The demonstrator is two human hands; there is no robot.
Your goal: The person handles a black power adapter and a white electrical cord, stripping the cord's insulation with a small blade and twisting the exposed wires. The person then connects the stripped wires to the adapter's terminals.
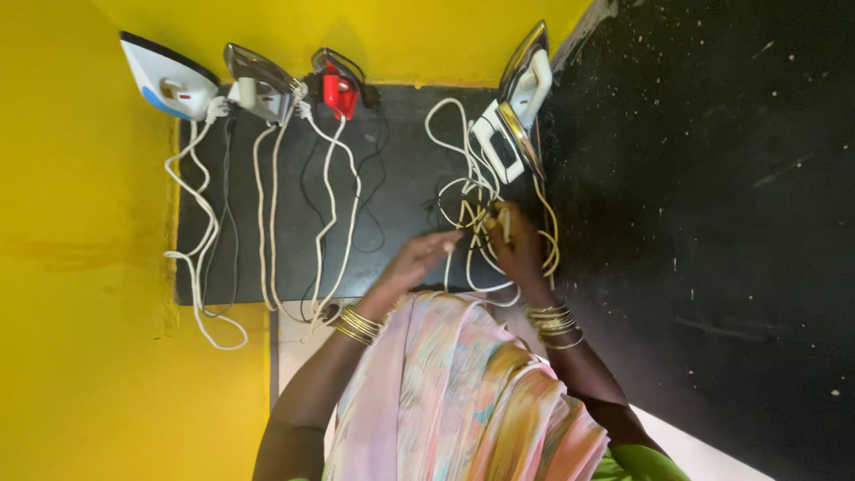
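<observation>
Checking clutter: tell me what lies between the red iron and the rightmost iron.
Head view: between the red iron and rightmost iron, bare dark surface with cord loops.

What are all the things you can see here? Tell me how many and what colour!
Irons: four, standing along the yellow wall; white and blue iron far left, silver iron next, red iron third, white and silver iron apart on the right.
Cords: several, white and black, hanging over the dark slab; a tangled white cord lies below the right iron.
Wall: yellow at left, black at right.
Bangles: gold, on both wrists.
Left hand: open, fingers touching the tangle.
Right hand: grip closed on the tangled white cord.
</observation>
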